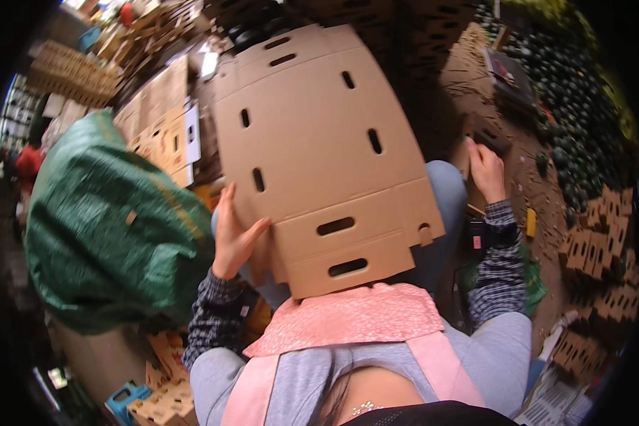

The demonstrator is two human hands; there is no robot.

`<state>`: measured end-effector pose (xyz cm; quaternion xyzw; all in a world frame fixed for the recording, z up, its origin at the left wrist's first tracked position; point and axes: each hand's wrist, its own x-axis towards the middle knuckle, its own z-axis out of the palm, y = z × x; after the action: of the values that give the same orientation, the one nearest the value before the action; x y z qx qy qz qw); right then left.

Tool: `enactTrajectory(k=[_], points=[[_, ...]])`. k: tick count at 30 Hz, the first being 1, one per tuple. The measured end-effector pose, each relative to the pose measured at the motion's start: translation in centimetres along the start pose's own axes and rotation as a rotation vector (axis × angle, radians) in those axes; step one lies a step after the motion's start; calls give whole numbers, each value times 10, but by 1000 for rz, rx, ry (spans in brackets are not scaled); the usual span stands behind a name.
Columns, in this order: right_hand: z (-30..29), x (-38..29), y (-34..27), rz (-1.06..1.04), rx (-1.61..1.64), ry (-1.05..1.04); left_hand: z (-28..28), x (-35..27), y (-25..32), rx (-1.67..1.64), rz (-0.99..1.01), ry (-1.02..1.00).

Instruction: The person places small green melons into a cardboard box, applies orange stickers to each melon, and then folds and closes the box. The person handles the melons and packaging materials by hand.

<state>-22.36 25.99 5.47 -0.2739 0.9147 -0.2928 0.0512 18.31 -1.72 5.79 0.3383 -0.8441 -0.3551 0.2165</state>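
Observation:
A large flat cardboard box blank [319, 133] with oval slots lies across my lap, its near flaps against my pink apron [351, 319]. My left hand [239, 229] rests on its left edge, thumb on the board and fingers spread. A small piece of cardboard hangs at a round hole near the blank's right near corner. To the right of my knee, my right hand [484, 165] is raised off the blank, fingers bent together beside a small cardboard piece [487, 133]. Whether the fingers grip anything cannot be made out.
A big green woven sack [112, 229] stands at my left, with printed cardboard [165, 138] beyond it. Dark green round produce [564, 106] is heaped at the far right. Slotted cardboard boxes [596, 234] stand at right. A blue plastic object [128, 399] is at lower left.

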Motion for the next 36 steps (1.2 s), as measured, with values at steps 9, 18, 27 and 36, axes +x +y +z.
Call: enactTrajectory(k=[9,18,27,36], points=[[-4,-4,-132,-345,-256,-421,-40,19,69,-987,-528,-225],[18,-26,-120,-613,-282,-71,-48,24,42,-640,-369,-233],[-9,-14,-129,-393,11,-362,-62,23,48,-914,-587,-151],[-62,-31,-167,-931,471,-409,-80,8,-23,-961,-99,-5]])
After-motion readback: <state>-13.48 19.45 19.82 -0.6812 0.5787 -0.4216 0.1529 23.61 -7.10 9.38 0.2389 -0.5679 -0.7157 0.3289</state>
